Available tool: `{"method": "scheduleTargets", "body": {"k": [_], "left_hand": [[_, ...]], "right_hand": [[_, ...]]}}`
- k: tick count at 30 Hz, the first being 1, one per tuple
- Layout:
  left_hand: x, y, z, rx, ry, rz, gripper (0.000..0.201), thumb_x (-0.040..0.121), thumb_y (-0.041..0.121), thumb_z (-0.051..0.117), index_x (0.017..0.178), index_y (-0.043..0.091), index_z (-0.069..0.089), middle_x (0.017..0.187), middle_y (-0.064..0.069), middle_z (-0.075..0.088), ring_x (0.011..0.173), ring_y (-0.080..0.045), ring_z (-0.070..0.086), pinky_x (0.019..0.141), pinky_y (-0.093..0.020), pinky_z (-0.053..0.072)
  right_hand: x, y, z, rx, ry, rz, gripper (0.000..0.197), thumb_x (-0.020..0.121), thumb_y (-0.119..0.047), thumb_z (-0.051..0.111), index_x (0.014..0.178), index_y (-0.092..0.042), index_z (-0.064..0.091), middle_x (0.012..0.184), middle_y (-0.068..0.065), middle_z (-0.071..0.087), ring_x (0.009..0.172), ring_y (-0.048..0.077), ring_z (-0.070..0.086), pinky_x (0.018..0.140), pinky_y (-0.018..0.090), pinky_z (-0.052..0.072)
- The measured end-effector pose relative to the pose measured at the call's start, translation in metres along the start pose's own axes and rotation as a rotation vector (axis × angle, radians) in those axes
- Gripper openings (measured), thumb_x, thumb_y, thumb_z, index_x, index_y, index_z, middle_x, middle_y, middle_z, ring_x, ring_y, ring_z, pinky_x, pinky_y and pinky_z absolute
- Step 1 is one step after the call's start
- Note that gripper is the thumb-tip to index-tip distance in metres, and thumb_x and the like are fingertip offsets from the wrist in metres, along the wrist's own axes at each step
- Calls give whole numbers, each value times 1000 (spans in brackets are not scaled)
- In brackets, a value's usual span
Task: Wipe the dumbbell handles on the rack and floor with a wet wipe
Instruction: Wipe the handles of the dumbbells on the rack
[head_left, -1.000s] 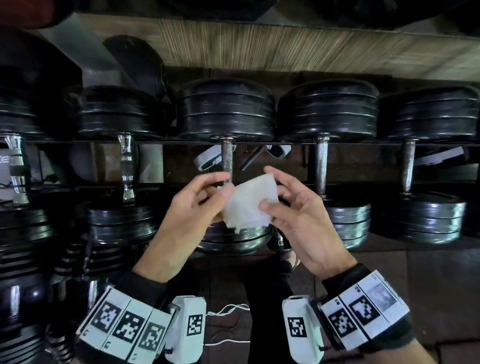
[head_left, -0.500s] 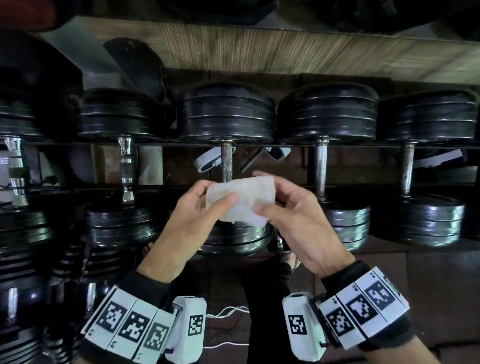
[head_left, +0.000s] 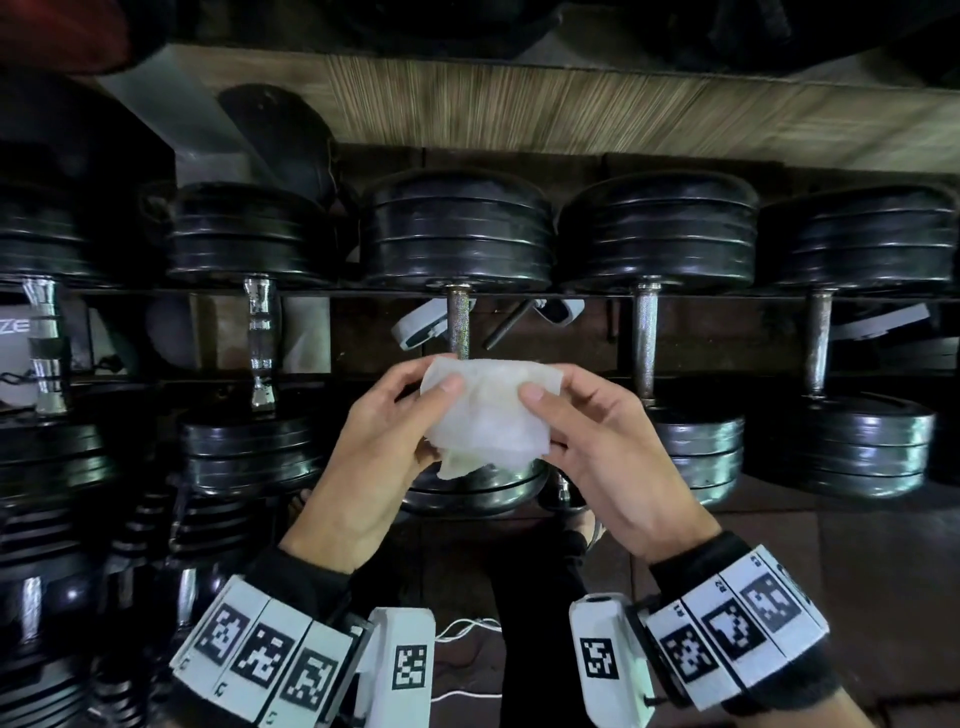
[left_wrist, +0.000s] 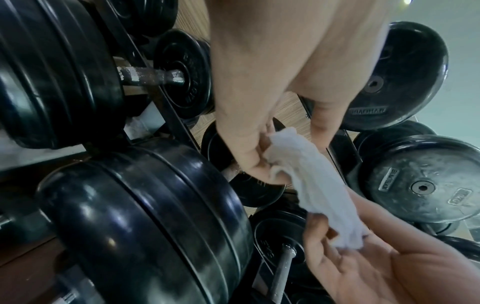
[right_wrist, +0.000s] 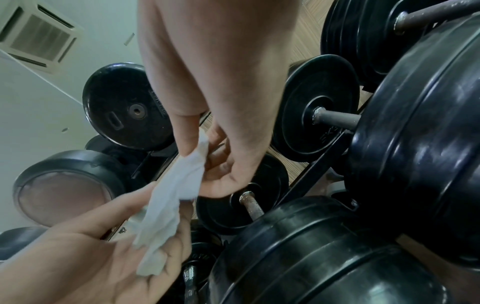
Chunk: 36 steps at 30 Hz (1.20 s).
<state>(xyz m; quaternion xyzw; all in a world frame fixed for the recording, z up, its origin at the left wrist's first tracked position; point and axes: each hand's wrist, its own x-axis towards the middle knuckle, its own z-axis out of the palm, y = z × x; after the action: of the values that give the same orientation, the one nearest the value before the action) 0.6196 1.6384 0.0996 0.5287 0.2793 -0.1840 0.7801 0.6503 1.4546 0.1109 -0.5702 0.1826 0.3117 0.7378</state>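
A crumpled white wet wipe (head_left: 485, 415) is stretched between both hands in front of the rack. My left hand (head_left: 387, 441) pinches its left edge with thumb and fingers, and my right hand (head_left: 597, 447) pinches its right edge. Just behind the wipe rises the worn metal handle (head_left: 458, 325) of the middle dumbbell, its lower part hidden by the wipe. The wipe (left_wrist: 311, 185) also shows in the left wrist view and the wipe (right_wrist: 171, 203) in the right wrist view, held clear of the handles.
A row of black plate dumbbells lies on the rack (head_left: 571, 294), with more handles (head_left: 647, 343) (head_left: 818, 343) to the right and chrome ones (head_left: 258, 343) to the left. Further dumbbells stand low at the left (head_left: 62, 597). A white cable (head_left: 467, 629) lies on the dark floor.
Both hands have rearranged the wipe, spreading it wider between them and lifting it slightly toward the middle handle. The view has shifted down a little.
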Motion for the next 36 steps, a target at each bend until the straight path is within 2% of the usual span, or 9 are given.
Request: {"method": "scheduleTargets", "body": {"k": [3, 10, 15, 17, 22, 25, 29, 33, 36], "left_hand": [[-1, 0, 3, 16, 35, 29, 37, 86, 30, 64, 122, 20, 64, 95, -1, 74, 86, -13, 69, 71, -30, 57], [2, -1, 3, 123, 25, 143, 29, 96, 16, 61, 124, 22, 60, 108, -7, 72, 91, -22, 70, 63, -32, 57], [3, -9, 4, 617, 249, 418, 43, 93, 20, 67, 133, 22, 51, 122, 6, 56, 110, -10, 58, 82, -9, 44], [-1, -9, 9, 720, 286, 516, 29, 96, 24, 63, 125, 21, 60, 121, 4, 52, 111, -11, 55, 82, -5, 40], [-10, -6, 20, 488, 101, 312, 35, 99, 43, 53, 123, 21, 68, 117, 3, 54, 110, -1, 57, 83, -7, 44], [-12, -4, 24, 402, 7, 251, 24, 97, 33, 57, 110, 22, 73, 109, -1, 65, 99, -9, 65, 80, -17, 49], [-10, -3, 21, 316, 24, 231, 19, 99, 24, 58, 107, 18, 74, 95, -8, 74, 88, -24, 69, 81, -35, 54], [-10, 1, 20, 209, 12, 191, 19, 97, 18, 60, 111, 12, 71, 97, -7, 76, 91, -17, 72, 78, -29, 58], [-9, 3, 17, 200, 61, 174, 22, 94, 19, 65, 115, 13, 67, 93, -11, 76, 89, -28, 73, 77, -41, 60]], "right_hand": [[0, 0, 1, 24, -64, 55, 19, 92, -7, 63, 110, -1, 67, 101, 14, 70, 96, 27, 68, 86, 41, 60], [0, 5, 3, -28, -23, 12, 20, 95, -13, 62, 109, -1, 70, 98, 16, 70, 91, 27, 64, 90, 51, 50], [-3, 2, 5, -157, -46, -88, 21, 98, -10, 61, 116, -7, 72, 102, 17, 74, 89, 26, 65, 81, 43, 51], [-4, 1, 6, -189, -62, -120, 22, 98, -8, 60, 117, -9, 72, 100, 14, 74, 87, 24, 62, 77, 38, 48], [-4, 0, 8, -192, -140, -157, 28, 99, 0, 56, 122, -8, 69, 104, 10, 74, 91, 17, 62, 79, 26, 50], [-3, -1, 10, -201, -114, -182, 26, 96, -3, 62, 119, -9, 71, 106, 7, 75, 96, 22, 67, 86, 28, 54], [1, 1, 9, -181, 67, -212, 30, 88, -4, 72, 118, -12, 71, 81, -4, 68, 79, 7, 65, 74, 18, 52], [2, 4, 10, -209, 49, -84, 29, 91, -21, 71, 120, -18, 70, 98, 5, 73, 87, 16, 67, 79, 28, 56], [1, 5, 11, -181, 15, -54, 16, 94, -16, 67, 106, -9, 74, 89, 13, 73, 74, 13, 63, 66, 23, 52]]}}
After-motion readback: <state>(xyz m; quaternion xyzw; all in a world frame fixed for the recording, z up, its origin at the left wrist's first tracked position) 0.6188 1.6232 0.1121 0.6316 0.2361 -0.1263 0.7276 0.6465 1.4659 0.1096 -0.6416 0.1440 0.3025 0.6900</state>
